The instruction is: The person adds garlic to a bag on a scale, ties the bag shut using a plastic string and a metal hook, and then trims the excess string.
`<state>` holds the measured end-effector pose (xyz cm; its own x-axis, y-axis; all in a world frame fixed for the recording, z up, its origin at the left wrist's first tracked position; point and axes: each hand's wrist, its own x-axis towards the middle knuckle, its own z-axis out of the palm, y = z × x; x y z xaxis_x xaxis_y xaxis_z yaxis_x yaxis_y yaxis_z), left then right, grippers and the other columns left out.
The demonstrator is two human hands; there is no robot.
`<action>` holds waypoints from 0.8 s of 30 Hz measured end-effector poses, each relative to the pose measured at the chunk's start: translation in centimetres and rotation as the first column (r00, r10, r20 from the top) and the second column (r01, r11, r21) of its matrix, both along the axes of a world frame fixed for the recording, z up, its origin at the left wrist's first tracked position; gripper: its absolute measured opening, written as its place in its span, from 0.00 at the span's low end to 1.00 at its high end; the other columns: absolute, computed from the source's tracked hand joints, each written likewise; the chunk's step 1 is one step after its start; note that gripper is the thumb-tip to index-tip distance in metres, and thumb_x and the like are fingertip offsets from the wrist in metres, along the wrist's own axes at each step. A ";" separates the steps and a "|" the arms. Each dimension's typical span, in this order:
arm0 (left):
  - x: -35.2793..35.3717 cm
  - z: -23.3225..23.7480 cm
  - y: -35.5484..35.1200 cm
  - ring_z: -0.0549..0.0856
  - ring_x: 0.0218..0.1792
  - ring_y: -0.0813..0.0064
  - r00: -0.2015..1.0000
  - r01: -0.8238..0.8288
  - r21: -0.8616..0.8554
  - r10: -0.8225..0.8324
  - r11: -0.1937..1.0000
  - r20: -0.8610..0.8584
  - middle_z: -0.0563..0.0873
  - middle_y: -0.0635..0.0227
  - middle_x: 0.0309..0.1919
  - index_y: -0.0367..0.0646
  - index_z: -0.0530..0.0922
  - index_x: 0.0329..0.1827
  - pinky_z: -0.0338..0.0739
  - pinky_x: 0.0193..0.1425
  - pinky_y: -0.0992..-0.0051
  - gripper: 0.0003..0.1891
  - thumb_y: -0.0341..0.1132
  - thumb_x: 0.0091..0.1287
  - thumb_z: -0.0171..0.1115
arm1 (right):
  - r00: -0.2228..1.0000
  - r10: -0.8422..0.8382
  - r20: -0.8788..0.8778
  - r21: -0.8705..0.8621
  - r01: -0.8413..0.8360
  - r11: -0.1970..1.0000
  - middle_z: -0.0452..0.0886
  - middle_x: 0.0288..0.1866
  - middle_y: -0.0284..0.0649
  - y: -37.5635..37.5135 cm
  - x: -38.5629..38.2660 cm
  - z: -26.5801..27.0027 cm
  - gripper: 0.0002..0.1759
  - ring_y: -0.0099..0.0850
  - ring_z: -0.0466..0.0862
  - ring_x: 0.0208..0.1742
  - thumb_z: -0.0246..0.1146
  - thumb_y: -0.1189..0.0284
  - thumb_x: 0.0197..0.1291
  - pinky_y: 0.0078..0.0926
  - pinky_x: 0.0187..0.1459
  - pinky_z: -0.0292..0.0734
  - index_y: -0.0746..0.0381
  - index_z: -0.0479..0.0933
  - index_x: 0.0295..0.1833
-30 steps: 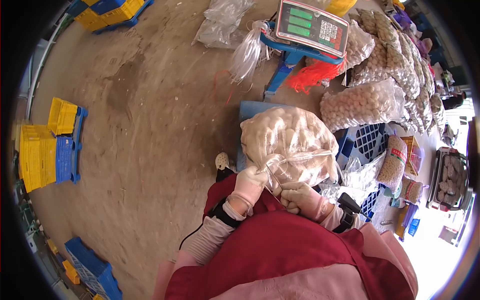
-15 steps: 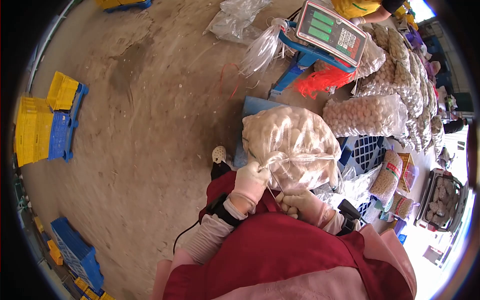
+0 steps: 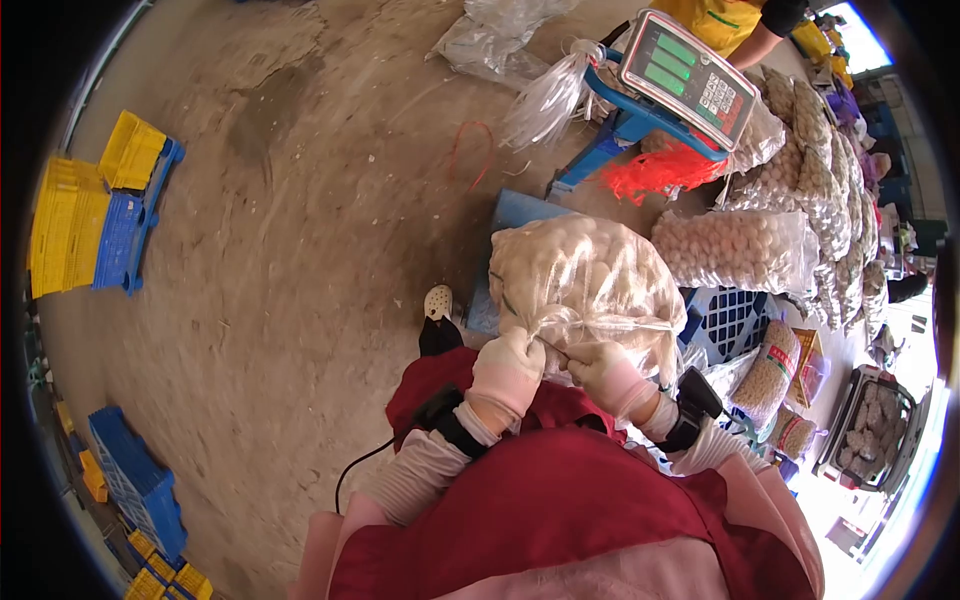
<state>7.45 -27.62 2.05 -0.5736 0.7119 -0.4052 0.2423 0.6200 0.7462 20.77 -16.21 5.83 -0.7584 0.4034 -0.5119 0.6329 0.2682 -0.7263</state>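
Note:
A clear plastic bag [image 3: 585,275] packed with pale round pieces rests on the blue platform of a scale [image 3: 510,215] in front of me. My left hand [image 3: 507,368], in a pale glove, grips the gathered neck of the bag [image 3: 548,328]. My right hand [image 3: 605,368], also gloved, pinches a thin tie at the same neck, just to the right of the left hand. Both hands sit close together at the bag's near side.
The scale's display [image 3: 690,75] stands behind the bag, with red ties [image 3: 660,170] and clear bags [image 3: 550,90] hanging. Filled bags [image 3: 740,245] lie at right. A person in yellow [image 3: 735,20] is at the top. Yellow and blue crates [image 3: 90,225] sit left.
My right hand has moved up from near my lap to the bag's neck, beside the left hand. The view has shifted slightly downward and left.

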 end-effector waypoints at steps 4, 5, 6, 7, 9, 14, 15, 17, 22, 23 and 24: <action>0.2 -0.6 -0.2 0.83 0.33 0.42 0.999 0.018 0.083 -0.014 0.996 -0.047 0.82 0.45 0.26 0.37 0.77 0.28 0.76 0.37 0.50 0.16 0.43 0.66 0.57 | 0.956 -0.102 -0.274 0.147 0.147 0.978 0.80 0.26 0.50 -2.0 -2.7 -3.0 0.09 0.39 0.80 0.27 0.57 0.74 0.63 0.32 0.33 0.75 0.70 0.80 0.39; 0.2 -1.0 -0.2 0.83 0.34 0.42 0.998 0.013 0.131 -0.004 0.991 -0.068 0.82 0.45 0.27 0.37 0.76 0.29 0.76 0.38 0.50 0.16 0.43 0.67 0.57 | 0.986 -0.033 -0.166 0.237 0.072 0.969 0.81 0.27 0.51 -1.8 -3.5 -3.3 0.08 0.43 0.81 0.29 0.57 0.75 0.62 0.34 0.34 0.75 0.68 0.80 0.38; 0.1 -1.3 -0.3 0.83 0.34 0.42 0.997 0.004 0.131 0.005 0.991 -0.074 0.82 0.45 0.27 0.37 0.76 0.29 0.76 0.38 0.50 0.16 0.43 0.67 0.57 | 0.998 0.032 -0.053 0.318 -0.014 0.948 0.81 0.29 0.52 -1.7 -4.1 -3.5 0.07 0.48 0.82 0.31 0.58 0.75 0.61 0.37 0.34 0.75 0.66 0.80 0.37; 0.1 -1.5 -0.4 0.83 0.33 0.43 1.000 -0.007 0.166 0.012 0.986 -0.029 0.82 0.46 0.27 0.38 0.76 0.29 0.76 0.37 0.51 0.15 0.42 0.67 0.57 | 0.988 0.121 -0.099 0.356 -0.078 0.931 0.81 0.30 0.51 -1.3 -3.5 -5.1 0.09 0.51 0.81 0.34 0.59 0.70 0.61 0.40 0.35 0.76 0.63 0.80 0.34; 0.3 -2.5 -0.8 0.83 0.32 0.43 1.000 -0.026 0.197 0.022 0.980 0.020 0.82 0.47 0.27 0.38 0.76 0.29 0.76 0.36 0.51 0.14 0.41 0.67 0.58 | 0.961 0.261 0.086 0.416 -0.273 0.868 0.80 0.30 0.50 0.3 -5.7 -0.6 0.11 0.50 0.81 0.35 0.59 0.67 0.61 0.41 0.36 0.76 0.62 0.81 0.33; 0.4 -3.9 -1.2 0.81 0.29 0.46 0.951 0.218 0.477 -0.075 0.852 -0.301 0.80 0.51 0.25 0.38 0.75 0.28 0.74 0.31 0.55 0.12 0.36 0.68 0.59 | 0.824 0.511 0.244 0.600 -0.542 0.588 0.80 0.30 0.47 3.4 -10.8 0.0 0.14 0.47 0.81 0.35 0.61 0.59 0.60 0.42 0.37 0.78 0.59 0.82 0.32; 0.6 -4.3 -1.2 0.81 0.29 0.46 0.950 0.218 0.478 -0.072 0.851 -0.303 0.80 0.51 0.25 0.38 0.75 0.28 0.74 0.31 0.55 0.12 0.36 0.68 0.59 | 0.824 0.512 0.243 0.603 -0.542 0.586 0.80 0.30 0.47 3.6 -11.9 -0.6 0.14 0.47 0.81 0.35 0.61 0.59 0.60 0.42 0.37 0.78 0.59 0.82 0.32; 1.1 -5.3 -1.3 0.81 0.25 0.61 0.960 0.167 0.510 -0.020 0.844 -0.281 0.77 0.62 0.27 0.41 0.78 0.33 0.74 0.22 0.64 0.02 0.27 0.62 0.63 | 0.658 0.644 0.391 0.384 -0.752 0.535 0.80 0.29 0.45 3.6 -14.0 -2.2 0.14 0.45 0.81 0.34 0.63 0.58 0.57 0.41 0.38 0.78 0.58 0.83 0.34; 1.5 -5.8 -1.5 0.82 0.27 0.54 0.957 0.172 0.445 -0.041 0.879 -0.288 0.79 0.56 0.27 0.41 0.77 0.35 0.75 0.27 0.59 0.05 0.33 0.65 0.62 | 0.541 0.834 -0.107 0.449 -0.722 0.526 0.86 0.39 0.44 6.3 -16.3 -8.5 0.08 0.39 0.85 0.44 0.65 0.71 0.53 0.33 0.46 0.80 0.59 0.85 0.38; 1.2 -5.7 -1.5 0.82 0.29 0.46 0.976 0.154 0.412 -0.073 0.898 -0.205 0.82 0.50 0.27 0.41 0.75 0.36 0.75 0.31 0.54 0.09 0.38 0.67 0.61 | 0.457 0.810 -0.368 0.517 -0.624 0.586 0.87 0.41 0.44 6.9 -16.6 -8.1 0.09 0.36 0.86 0.48 0.66 0.72 0.53 0.32 0.49 0.80 0.59 0.85 0.41; 1.0 -5.6 -1.5 0.82 0.29 0.46 0.975 0.154 0.411 -0.072 0.898 -0.208 0.82 0.50 0.27 0.41 0.75 0.36 0.75 0.31 0.54 0.09 0.38 0.67 0.61 | 0.454 0.810 -0.370 0.518 -0.623 0.586 0.87 0.41 0.44 7.3 -16.7 -7.8 0.09 0.36 0.86 0.48 0.66 0.72 0.53 0.32 0.49 0.80 0.59 0.85 0.41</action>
